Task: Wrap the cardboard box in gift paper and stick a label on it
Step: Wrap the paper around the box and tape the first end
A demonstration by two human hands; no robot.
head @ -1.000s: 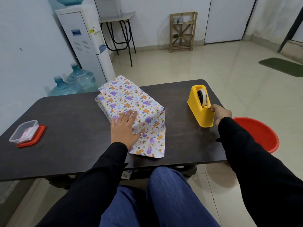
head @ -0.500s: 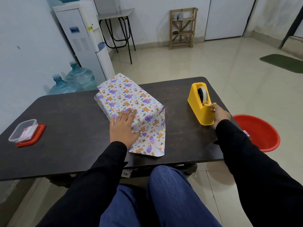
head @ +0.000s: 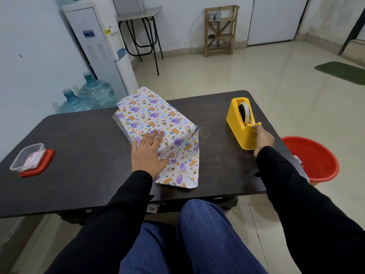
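The box wrapped in animal-print gift paper [head: 156,119] lies mid-table, its near end flap [head: 181,171] spread loose on the tabletop. My left hand [head: 148,153] presses flat on the box's near top edge, fingers straight. A yellow tape dispenser [head: 242,125] stands to the right. My right hand [head: 262,138] is at the dispenser's cutter end, fingers pinching the tape end there.
A dark table [head: 79,155] holds a clear plastic container on a red lid [head: 31,160] at the left. A red basin [head: 314,157] sits on the floor at right. Water dispenser [head: 98,46] and bottles [head: 88,95] stand beyond the table.
My right hand has shifted slightly along the dispenser's cutter end. My left hand stays pressed on the box.
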